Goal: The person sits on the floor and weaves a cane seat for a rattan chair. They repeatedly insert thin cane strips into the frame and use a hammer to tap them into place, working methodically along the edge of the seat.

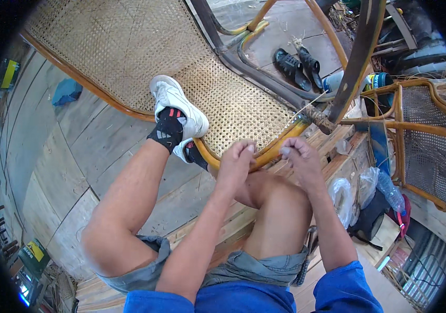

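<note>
A rattan chair with woven cane panels lies tipped in front of me, its curved frame edge nearest my body. My left hand is at that edge, thumb and fingers pinched together over the cane's border. Just to the right, my right hand is also pinched, beside the same yellow-brown rim. Whatever sits between the fingertips of either hand is too small to see. Binding wraps the dark frame joint beyond my right hand, and a thin pale strand sticks out there.
My white shoe rests against the chair. Black sandals lie on the floor beyond. At the right are another cane-panelled rattan piece, a plastic bottle and plastic bags. A blue scrap lies at the left.
</note>
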A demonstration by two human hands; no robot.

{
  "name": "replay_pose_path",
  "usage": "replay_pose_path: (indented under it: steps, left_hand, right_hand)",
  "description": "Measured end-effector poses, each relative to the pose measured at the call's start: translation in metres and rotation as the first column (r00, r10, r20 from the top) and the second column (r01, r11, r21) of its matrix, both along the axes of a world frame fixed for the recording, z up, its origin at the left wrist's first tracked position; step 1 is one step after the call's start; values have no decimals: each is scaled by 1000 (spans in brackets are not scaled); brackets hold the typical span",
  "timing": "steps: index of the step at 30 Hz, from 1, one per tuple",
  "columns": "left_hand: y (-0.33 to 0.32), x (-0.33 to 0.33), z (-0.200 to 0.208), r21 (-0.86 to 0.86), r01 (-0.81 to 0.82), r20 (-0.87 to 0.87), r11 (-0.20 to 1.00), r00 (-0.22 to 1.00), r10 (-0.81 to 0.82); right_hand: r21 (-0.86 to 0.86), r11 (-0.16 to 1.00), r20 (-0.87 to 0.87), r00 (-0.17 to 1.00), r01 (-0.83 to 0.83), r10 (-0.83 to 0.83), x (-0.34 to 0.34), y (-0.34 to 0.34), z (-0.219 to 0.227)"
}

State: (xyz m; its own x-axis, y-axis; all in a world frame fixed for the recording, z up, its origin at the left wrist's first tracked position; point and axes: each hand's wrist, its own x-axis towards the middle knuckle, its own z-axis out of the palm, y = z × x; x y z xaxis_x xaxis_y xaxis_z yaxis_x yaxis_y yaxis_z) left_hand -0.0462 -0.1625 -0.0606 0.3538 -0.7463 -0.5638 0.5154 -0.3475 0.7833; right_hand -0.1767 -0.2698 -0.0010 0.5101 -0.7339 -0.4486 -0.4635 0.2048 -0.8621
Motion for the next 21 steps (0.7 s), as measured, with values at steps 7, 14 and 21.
replay_pose_path:
  steps: [7, 14, 21]
  left_hand:
    - [-91, 35, -17, -40, 609, 575, 792, 662, -481]
    - [-116, 38, -32, -115, 697, 402, 708, 685, -608]
    - [-118, 40, -32, -71, 736, 391, 673, 641, -660]
  right_hand:
    - [-422, 867, -214, 959, -264, 188, -4, -14, -25]
    - [-526, 753, -257, 918, -395, 302, 0, -26, -34]
    - [-615, 645, -289, 891, -454, 351, 3, -27, -43]
